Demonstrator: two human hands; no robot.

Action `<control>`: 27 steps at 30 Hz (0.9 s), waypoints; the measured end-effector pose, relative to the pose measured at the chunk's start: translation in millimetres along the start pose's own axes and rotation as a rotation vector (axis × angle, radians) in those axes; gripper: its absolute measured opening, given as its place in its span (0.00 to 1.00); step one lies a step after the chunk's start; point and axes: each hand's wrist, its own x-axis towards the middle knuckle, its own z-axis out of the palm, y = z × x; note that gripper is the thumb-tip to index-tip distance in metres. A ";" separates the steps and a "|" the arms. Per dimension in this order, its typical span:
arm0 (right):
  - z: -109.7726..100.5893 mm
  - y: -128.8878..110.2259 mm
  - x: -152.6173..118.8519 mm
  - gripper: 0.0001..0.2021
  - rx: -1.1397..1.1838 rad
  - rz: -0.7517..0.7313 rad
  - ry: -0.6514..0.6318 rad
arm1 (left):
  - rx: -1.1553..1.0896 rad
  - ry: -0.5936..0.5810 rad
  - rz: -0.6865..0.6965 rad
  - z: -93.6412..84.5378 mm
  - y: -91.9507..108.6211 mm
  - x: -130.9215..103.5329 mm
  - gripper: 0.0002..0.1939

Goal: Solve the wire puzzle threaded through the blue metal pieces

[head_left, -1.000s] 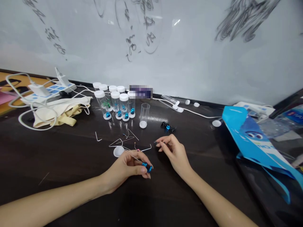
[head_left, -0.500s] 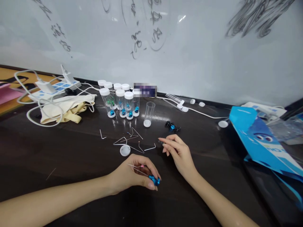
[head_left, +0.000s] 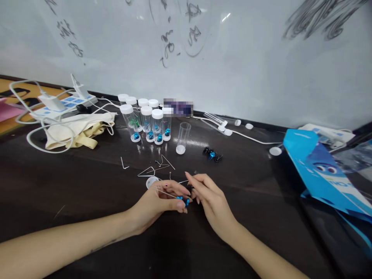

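Left hand (head_left: 151, 206) pinches a blue metal fitting (head_left: 187, 202), well out from the dark table (head_left: 95, 186)'s back edge — right hand (head_left: 213, 199) just beside, fingers narrowed, apparently on a tiny dark piece (head_left: 191, 190). Likely assembly, calling next for careful alignment.

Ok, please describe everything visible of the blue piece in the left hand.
The blue piece is small, shiny and metallic-looking, showing two bright blue areas with a darker area between. The left hand pinches it between thumb and fingers, partly covering it. A thin rod seems to meet its left end. The right hand is close; contact is unclear.
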 end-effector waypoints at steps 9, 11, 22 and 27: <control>-5.6 -5.1 1.1 0.15 0.060 0.022 0.145 | -0.085 -0.015 0.059 -5.5 0.7 0.5 0.07; -5.4 -6.7 -0.5 0.16 0.034 -0.013 0.141 | -0.101 -0.010 0.046 -6.4 0.7 0.4 0.08; -2.7 -15.3 -6.7 0.15 -0.038 -0.136 0.153 | -0.165 0.024 0.053 -7.2 -1.0 0.5 0.11; -2.3 -13.9 -5.4 0.16 -0.052 -0.213 0.188 | -0.144 0.036 0.040 -4.3 1.3 -0.2 0.11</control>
